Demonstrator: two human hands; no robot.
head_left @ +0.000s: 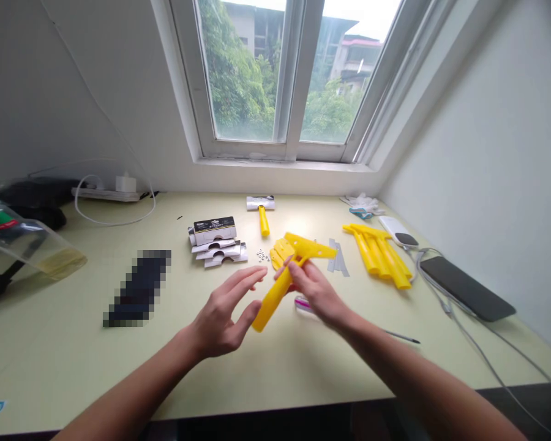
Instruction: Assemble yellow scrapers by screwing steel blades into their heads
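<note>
My right hand [316,288] grips a yellow T-shaped plastic handle [275,298] near the neck, its wide head tilted up and away, its grip end down toward the left. My left hand [227,311] is open beside the grip end, fingers apart. Behind the held handle are flat yellow pieces [281,250], partly hidden, and several small metal nuts [261,255]. Grey strips [337,257] lie to their right. A screwdriver with a pink and clear handle [304,304] lies partly under my right hand, its dark tip [413,340] showing past the forearm.
Several yellow handles [381,254] lie at the right, near a black phone [468,288], cables and a white device [397,231]. Black-and-white card sleeves [215,231] are stacked left of centre; a sleeved yellow tool [263,220] lies behind. A pixelated dark object [140,288] and clear container [41,245] are left.
</note>
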